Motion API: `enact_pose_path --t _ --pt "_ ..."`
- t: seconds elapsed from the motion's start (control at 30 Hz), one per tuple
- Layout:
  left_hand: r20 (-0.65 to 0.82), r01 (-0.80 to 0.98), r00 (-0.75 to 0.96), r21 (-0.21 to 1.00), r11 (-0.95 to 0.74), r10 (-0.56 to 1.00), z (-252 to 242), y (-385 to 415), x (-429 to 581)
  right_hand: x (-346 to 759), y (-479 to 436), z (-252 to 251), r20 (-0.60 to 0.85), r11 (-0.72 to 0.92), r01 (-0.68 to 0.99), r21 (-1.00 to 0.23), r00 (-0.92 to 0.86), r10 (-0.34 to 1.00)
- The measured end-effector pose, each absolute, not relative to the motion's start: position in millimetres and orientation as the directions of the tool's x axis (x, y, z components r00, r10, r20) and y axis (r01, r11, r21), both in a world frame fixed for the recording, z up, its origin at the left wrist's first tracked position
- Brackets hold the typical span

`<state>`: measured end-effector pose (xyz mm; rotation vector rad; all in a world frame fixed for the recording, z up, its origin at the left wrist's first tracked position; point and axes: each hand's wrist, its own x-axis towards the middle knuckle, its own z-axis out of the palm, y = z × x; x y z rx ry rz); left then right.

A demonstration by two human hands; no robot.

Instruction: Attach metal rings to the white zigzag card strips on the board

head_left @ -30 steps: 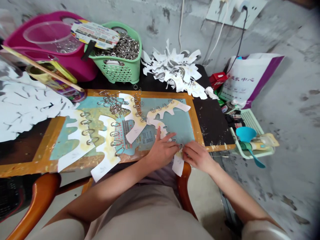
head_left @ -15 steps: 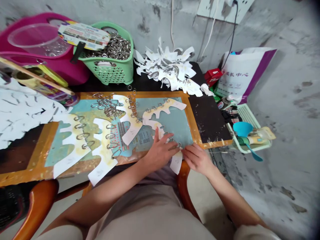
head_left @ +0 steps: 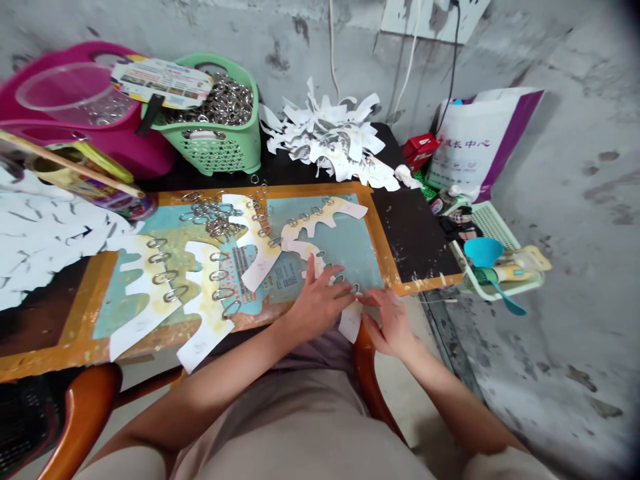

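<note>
While left hand [head_left: 320, 308] lies open on ringed paper [head_left: 300, 248], right hand [head_left: 391, 327] has tilted up, grip open, by a ring [head_left: 355, 288]

a stained grey concrete wall [head_left: 300, 40] rose behind a black-topped table [head_left: 295, 170], with a white wall socket panel [head_left: 425, 17] and loose cables [head_left: 410, 60] running down from it. scuffed grey concrete floor [head_left: 565, 267] spread off to the right, and a wooden chair with orange-varnished arms [head_left: 85, 407] stood at the table.
</note>
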<state>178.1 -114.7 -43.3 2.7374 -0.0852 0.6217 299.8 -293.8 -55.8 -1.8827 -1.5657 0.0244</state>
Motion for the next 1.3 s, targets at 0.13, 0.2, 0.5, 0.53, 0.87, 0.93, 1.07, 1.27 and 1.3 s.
enact_pose_path --t 0.13,0.2,0.5,0.53,0.87,0.93,1.07,1.27,1.3 --pt "0.348 -0.119 0.936 0.433 -0.893 0.044 -28.5 -108.5 177.2 299.3 -287.4 -52.1 0.395 -0.053 0.881 -0.469 0.263 0.88" --pt "0.352 -0.116 0.934 0.451 -0.885 0.057 -22.2 -103.9 179.7 299.7 -285.0 -51.8 0.396 -0.051 0.877 -0.477 0.266 0.879" --pt "0.315 -0.389 0.905 0.343 -0.855 -0.286 -27.0 -88.4 204.5 303.5 -290.1 -56.0 0.417 -0.044 0.886 -0.461 0.26 0.871" --pt "0.331 -0.397 0.898 0.329 -0.857 -0.289 -28.7 -88.1 203.6 303.3 -290.2 -56.0 0.416 -0.043 0.888 -0.458 0.257 0.872" --pt "0.363 -0.319 0.911 0.326 -0.89 -0.194 -30.8 -95.5 189.9 301.4 -286.3 -56.4 0.455 -0.016 0.894 -0.448 0.244 0.857" --pt "0.363 -0.314 0.911 0.311 -0.897 -0.193 -31.5 -96.2 189.7 300.4 -285.8 -55.8 0.456 -0.02 0.894 -0.447 0.247 0.855" --pt "0.378 -0.274 0.913 0.292 -0.916 -0.152 -34.3 -98.2 186.5 298.6 -283.9 -53.2 0.437 -0.05 0.898 -0.438 0.261 0.861" --pt "0.341 -0.206 0.937 0.379 -0.902 -0.071 -33.1 -96.3 182.9 299.0 -281.3 -50.7 0.425 -0.066 0.905 -0.42 0.26 0.867" --pt "0.326 -0.2 0.943 0.388 -0.9 -0.069 -31.9 -95.5 182.9 299.1 -281.1 -50.6 0.423 -0.067 0.907 -0.416 0.259 0.868"
